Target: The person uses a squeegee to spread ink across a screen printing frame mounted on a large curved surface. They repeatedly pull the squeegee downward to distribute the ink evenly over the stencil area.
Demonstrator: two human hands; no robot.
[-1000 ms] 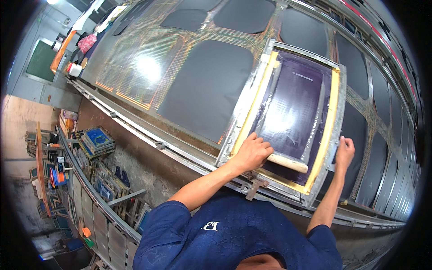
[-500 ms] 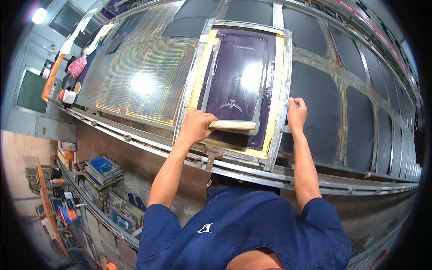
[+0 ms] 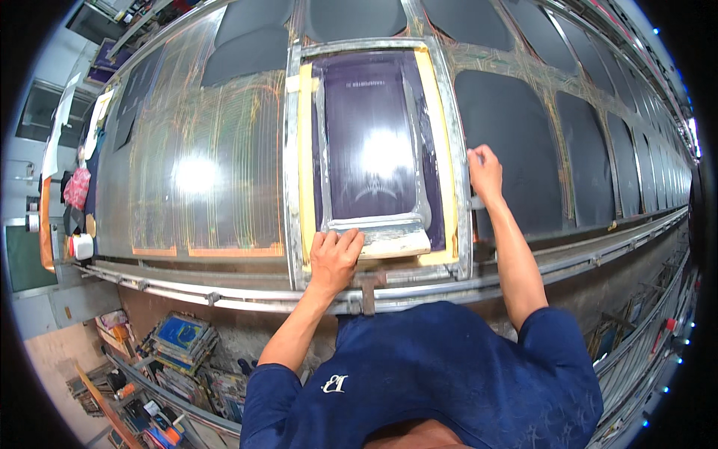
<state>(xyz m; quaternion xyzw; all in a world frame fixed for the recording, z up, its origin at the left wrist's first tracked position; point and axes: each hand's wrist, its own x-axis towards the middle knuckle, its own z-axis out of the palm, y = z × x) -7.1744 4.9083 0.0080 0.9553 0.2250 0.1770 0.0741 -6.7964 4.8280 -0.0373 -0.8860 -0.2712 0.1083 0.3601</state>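
A screen-printing frame (image 3: 297, 179) with a dark purple mesh (image 3: 366, 135) lies in front of me. Yellow tape runs along its inner sides. My left hand (image 3: 335, 258) is wrapped over the left end of a wide squeegee (image 3: 393, 241) at the mesh's near end. Grey-white ink edges the squeegee's blade and streaks both sides of the mesh. My right hand (image 3: 486, 173) is curled closed at the frame's right edge; whatever its fingers hold is hidden.
Dark rounded panels (image 3: 508, 142) line the long table to the right and behind. A clear sheet with coloured lines (image 3: 209, 150) covers its left part. A metal rail (image 3: 247, 297) follows the near edge. Stacked screens (image 3: 179, 333) stand below left, and a white container (image 3: 81, 247) at the far left.
My left hand has brought the squeegee nearer to me along the mesh and tilted it, so its flat face shows. My right hand stays by the frame's right edge. The view has turned.
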